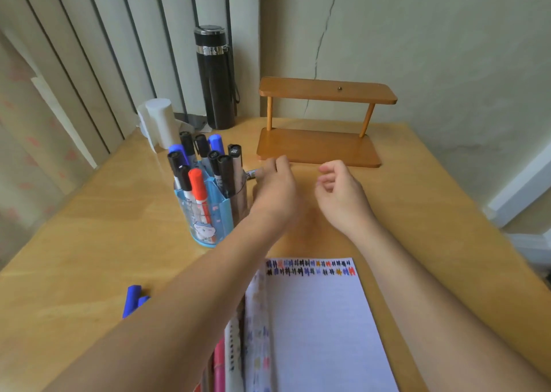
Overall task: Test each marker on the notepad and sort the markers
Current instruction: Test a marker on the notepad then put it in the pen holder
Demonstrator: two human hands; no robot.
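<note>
Left hand point(275, 184) at frame centre pinching marker point(252, 173), its end poking left toward holder point(208, 221), right hand point(338, 196) loosely curled, empty

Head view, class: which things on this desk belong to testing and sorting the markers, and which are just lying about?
Part of the job:
notepad with test scribbles
pot of markers
marker held in the left hand
blue markers lying left of the notepad

Just lying about:
black flask
wooden shelf
white roll
</note>
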